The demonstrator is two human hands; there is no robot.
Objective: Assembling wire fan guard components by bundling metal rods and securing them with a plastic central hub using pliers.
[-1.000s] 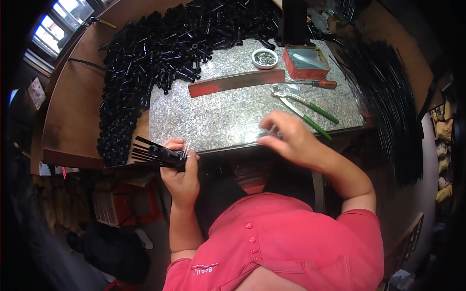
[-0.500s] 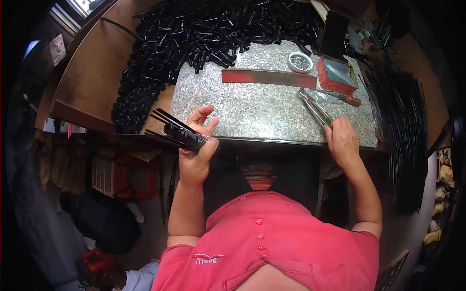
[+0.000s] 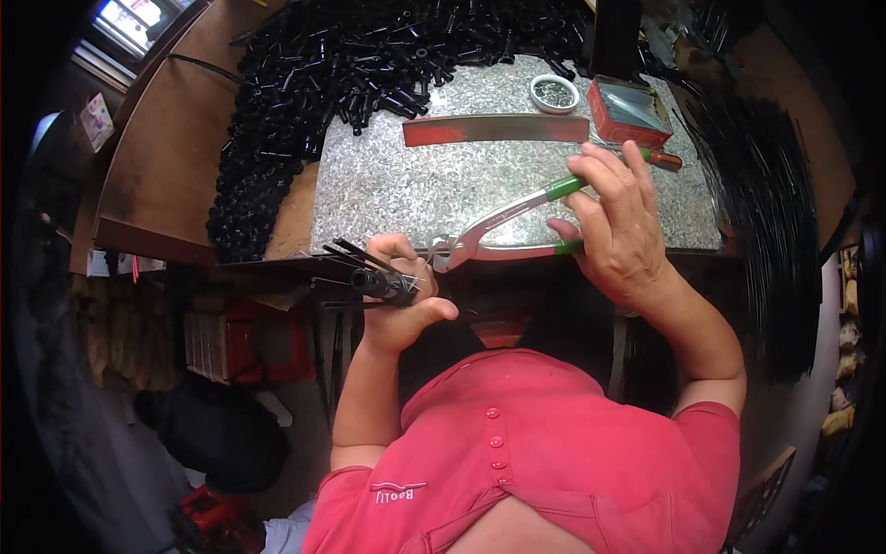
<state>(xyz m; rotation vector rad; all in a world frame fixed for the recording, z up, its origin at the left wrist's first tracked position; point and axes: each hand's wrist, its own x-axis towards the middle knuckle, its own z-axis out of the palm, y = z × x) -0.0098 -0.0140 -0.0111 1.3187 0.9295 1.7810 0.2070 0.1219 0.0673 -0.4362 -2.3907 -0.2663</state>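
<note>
You are sitting at a wooden workbench (image 3: 175, 175) that is curving along the far side of the room, with a bright window (image 3: 138, 20) showing beyond its far-left corner. A speckled metal plate (image 3: 434, 189) is lying on the bench directly ahead of you; take this plate as your reference. A large heap of short black tubes (image 3: 305, 102) is spreading across the plate's far-left edge and down its left side. A mass of long black strips (image 3: 766, 212) is hanging off to the plate's right. A long red-and-grey metal bar (image 3: 494, 129) is lying across the far half of the plate. A red rectangular tin (image 3: 629, 109) is sitting at the plate's far-right corner, its contents too small to tell. A small round white dish (image 3: 554, 92) is standing just left of that tin, holding small grey pieces.

Your left hand (image 3: 399, 300) is closing fully around a black tube bundle (image 3: 365, 277) at the plate's near edge. Your right hand (image 3: 614, 222) is gripping the green-handled pliers (image 3: 503, 226) over the plate's near-right part, handles spread partly apart, the nose touching the bundle's end just beside your left fingers.
</note>
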